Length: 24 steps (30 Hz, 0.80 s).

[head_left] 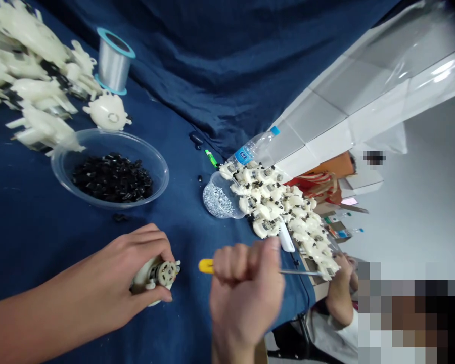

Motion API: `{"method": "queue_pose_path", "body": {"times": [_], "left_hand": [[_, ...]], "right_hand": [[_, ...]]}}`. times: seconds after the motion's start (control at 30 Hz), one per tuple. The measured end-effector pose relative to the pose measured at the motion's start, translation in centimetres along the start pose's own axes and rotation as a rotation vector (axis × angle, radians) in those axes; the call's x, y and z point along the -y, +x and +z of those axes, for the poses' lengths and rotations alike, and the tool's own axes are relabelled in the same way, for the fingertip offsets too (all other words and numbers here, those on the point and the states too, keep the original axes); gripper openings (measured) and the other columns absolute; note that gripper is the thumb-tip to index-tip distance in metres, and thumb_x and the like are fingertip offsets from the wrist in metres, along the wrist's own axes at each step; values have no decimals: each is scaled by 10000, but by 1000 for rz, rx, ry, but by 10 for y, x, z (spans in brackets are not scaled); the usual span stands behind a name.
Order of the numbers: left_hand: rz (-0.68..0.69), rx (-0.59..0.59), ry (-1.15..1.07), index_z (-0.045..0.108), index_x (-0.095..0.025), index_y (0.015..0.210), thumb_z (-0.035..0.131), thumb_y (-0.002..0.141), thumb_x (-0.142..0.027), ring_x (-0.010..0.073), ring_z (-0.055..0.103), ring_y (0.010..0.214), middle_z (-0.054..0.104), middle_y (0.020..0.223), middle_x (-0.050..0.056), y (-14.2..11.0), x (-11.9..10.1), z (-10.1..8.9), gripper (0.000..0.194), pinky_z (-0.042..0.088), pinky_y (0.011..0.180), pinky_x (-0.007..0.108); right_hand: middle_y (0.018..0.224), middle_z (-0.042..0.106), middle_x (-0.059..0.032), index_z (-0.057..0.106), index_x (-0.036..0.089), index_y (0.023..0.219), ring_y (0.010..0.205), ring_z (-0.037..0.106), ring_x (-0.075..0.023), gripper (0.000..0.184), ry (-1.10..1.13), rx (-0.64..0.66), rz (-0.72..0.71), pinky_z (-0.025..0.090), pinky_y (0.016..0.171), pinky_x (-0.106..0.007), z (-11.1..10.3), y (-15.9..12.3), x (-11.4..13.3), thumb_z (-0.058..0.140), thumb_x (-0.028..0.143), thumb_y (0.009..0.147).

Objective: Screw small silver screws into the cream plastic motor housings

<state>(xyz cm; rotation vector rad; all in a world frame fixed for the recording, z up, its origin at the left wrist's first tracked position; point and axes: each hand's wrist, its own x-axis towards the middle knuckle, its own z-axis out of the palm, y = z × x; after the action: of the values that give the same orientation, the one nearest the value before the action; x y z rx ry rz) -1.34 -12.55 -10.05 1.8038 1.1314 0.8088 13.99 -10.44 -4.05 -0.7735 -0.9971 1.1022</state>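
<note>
My left hand (131, 275) is closed around a small cream plastic toy part with a motor (160, 275) showing at its end, held just above the blue cloth. My right hand (244, 290) is a fist around a screwdriver (207, 266) with a yellow handle end poking out to the left and a thin metal shaft pointing right. The two hands are about a hand's width apart.
A clear bowl (64, 162) of small black parts stands behind my left hand. A small cup of screws (220, 199), a heap of cream toy parts (280, 207), a water bottle (252, 148), a thread spool (114, 63) and more cream shells (26, 76) lie on the blue cloth (23, 227). Another person's arm (339, 298) shows at lower right.
</note>
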Motion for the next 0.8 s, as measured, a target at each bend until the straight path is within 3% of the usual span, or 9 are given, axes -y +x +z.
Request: {"method": "queue_pose_path", "body": {"times": [0.13, 0.27, 0.4, 0.5, 0.6, 0.8], "left_hand": [[4, -33, -13, 643, -224, 873, 682, 814, -252, 186, 599, 872, 634, 958, 7, 0, 3, 1, 76, 470, 763, 283], [-176, -93, -211, 691, -223, 871, 746, 757, -358, 193, 605, 796, 668, 867, 16, 5, 1, -1, 185, 451, 657, 254], [-321, -66, -576, 703, -206, 920, 730, 791, -517, 158, 580, 671, 665, 784, 21, 8, -1, -5, 338, 434, 576, 220], [-405, -83, -757, 707, -194, 962, 745, 774, -593, 141, 576, 663, 671, 815, 32, 7, -1, -6, 443, 436, 575, 204], [-463, -67, -834, 708, -198, 995, 772, 739, -627, 134, 577, 684, 679, 838, 32, 5, -1, -5, 504, 440, 589, 190], [-504, -84, -883, 735, -180, 973, 800, 703, -622, 156, 600, 696, 700, 861, 63, 3, -12, -4, 523, 452, 586, 208]], "right_hand": [[468, 127, 89, 223, 198, 554, 400, 102, -74, 568, -10, -100, -33, 214, 379, -232, -21, 15, 20, 458, 417, 1021], [511, 189, 92, 309, 204, 591, 440, 149, -73, 510, -34, -130, 98, 221, 409, -215, -48, 8, -3, 555, 425, 980], [688, 427, 44, 627, 208, 871, 558, 370, -78, 130, -252, 47, 115, 301, 516, -226, -65, -14, -20, 692, 318, 892], [962, 534, -15, 688, 266, 1108, 581, 385, -60, 255, -401, 260, 122, 313, 549, -253, -70, -23, -11, 702, 220, 857], [1052, 557, -26, 726, 299, 1096, 532, 336, -36, 293, -438, 361, 129, 290, 513, -257, -70, -24, -1, 703, 159, 840], [944, 611, -5, 774, 310, 1006, 525, 359, -46, 224, -415, 393, 93, 280, 485, -245, -67, -24, 1, 741, 178, 827]]}}
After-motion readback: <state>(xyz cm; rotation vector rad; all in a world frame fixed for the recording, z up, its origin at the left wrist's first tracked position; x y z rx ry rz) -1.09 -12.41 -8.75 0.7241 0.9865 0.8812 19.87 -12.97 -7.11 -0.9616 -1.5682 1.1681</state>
